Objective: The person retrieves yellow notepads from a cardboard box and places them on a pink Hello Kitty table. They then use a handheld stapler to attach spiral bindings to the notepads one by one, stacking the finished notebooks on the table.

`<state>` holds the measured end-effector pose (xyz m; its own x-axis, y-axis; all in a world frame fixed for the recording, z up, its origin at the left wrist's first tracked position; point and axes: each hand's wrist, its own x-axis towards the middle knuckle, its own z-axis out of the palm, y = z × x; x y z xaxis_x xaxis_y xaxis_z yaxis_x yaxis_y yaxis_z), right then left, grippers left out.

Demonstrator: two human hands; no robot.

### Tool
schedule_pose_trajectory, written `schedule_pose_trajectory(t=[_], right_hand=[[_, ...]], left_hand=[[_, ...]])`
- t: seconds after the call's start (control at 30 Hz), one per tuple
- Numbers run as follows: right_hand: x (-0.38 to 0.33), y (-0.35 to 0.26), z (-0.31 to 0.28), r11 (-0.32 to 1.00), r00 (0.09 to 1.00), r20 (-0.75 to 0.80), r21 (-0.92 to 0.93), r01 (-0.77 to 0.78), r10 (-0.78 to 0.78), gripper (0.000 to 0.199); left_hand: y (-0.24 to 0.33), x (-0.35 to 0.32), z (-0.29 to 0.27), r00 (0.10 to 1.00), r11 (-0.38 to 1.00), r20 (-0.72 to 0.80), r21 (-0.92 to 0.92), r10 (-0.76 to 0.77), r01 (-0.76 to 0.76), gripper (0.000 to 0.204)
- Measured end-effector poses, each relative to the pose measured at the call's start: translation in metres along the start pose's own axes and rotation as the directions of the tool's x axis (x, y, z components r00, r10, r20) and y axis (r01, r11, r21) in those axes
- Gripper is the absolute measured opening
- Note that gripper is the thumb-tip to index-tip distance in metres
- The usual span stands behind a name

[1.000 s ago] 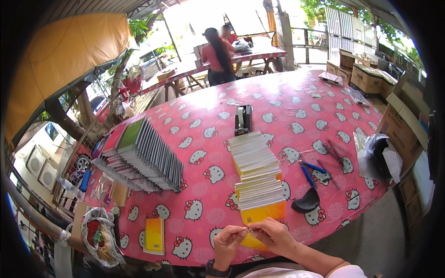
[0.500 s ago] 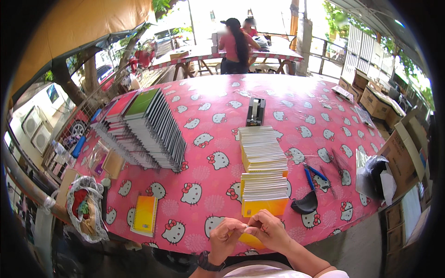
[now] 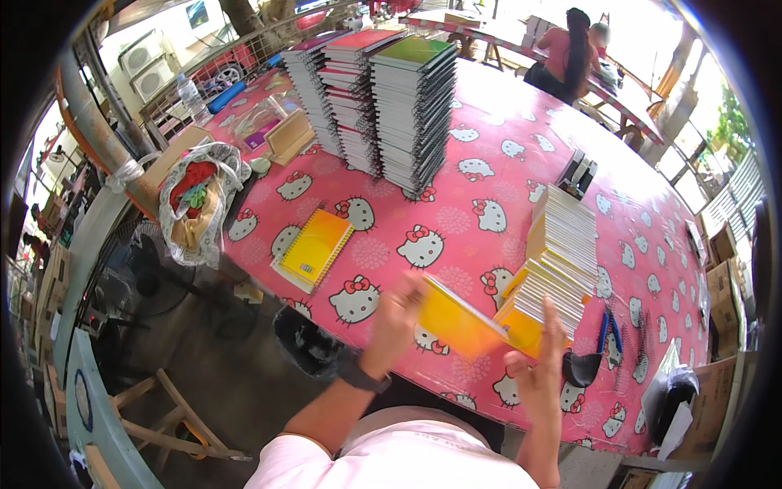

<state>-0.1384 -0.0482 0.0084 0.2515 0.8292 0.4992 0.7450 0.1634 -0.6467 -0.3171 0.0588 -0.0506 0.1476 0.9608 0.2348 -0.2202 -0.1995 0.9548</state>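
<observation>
Slightly blurred, my left hand [image 3: 399,310] is closed on one end of a thin yellow notebook [image 3: 460,318], which tilts above the table's near edge. To its right my right hand [image 3: 533,367] is raised with fingers apart and nothing in it, close to the near end of a long row of upright yellow-covered notebooks [image 3: 562,244]. The other end of the held notebook points toward this hand. A small stack of yellow spiral notebooks [image 3: 319,244] lies flat to the left of my left hand.
Tall stacks of spiral notebooks [image 3: 411,114] stand at the far left. Beyond the row sits a black tape dispenser [image 3: 577,173]. Blue-handled pliers [image 3: 609,330] and a black curved piece [image 3: 582,369] lie right. A bag of cloths [image 3: 199,200] is left. Another person [image 3: 562,57] works behind.
My view has swung left. My hands, earlier together in front of the row, are now apart; the left has lifted a yellow notebook leftward, and the right has opened.
</observation>
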Motion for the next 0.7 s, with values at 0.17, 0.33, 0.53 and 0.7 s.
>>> schedule_pose_trajectory(t=[0.17,0.33,0.53,0.7], right_hand=[[-0.008,0.042,-0.043,0.982,0.956,0.225,-0.037,-0.187,0.19,0.047],[-0.021,0.052,-0.043,0.986,0.944,0.289,-0.085,-0.142,0.161,0.043],[-0.016,0.049,-0.04,0.992,0.928,0.351,-0.044,-0.116,0.124,0.038],[-0.011,0.043,-0.037,0.995,0.912,0.399,-0.018,-0.096,0.095,0.035]], left_hand=[[0.032,0.066,-0.131,0.831,0.947,-0.487,0.294,0.267,-0.132,0.029],[0.019,0.077,-0.203,0.73,0.959,-0.626,0.235,0.273,-0.157,0.028],[0.042,0.084,-0.216,0.884,0.591,-0.278,0.807,0.375,0.003,0.027],[0.047,0.136,-0.189,0.95,0.133,0.162,0.97,0.266,-0.203,0.021]])
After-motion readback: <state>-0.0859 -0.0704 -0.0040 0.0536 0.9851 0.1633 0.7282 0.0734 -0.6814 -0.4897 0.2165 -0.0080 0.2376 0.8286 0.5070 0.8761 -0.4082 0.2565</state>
